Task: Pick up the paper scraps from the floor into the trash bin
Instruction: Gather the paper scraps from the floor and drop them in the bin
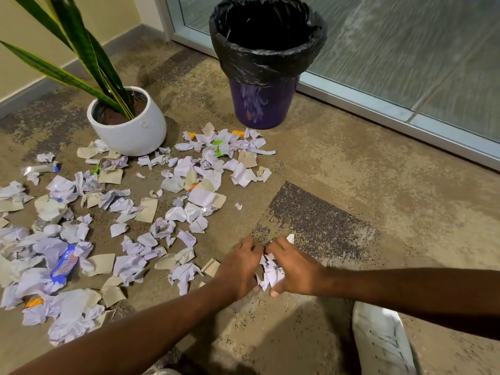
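Observation:
Many crumpled white and tan paper scraps (173,185) lie scattered over the carpet, from the plant pot to the lower left. A purple trash bin (263,104) with a black liner stands at the back, its inside dark. My left hand (239,266) and my right hand (293,269) are low over the carpet, cupped toward each other around a bunch of white paper scraps (270,272). Both hands press against that bunch from either side.
A white pot (135,131) with a tall green plant stands left of the bin. A blue wrapper (63,266) lies among the scraps at left. A glass door with a metal frame (378,109) runs along the right. A white shoe (378,339) is at the bottom right.

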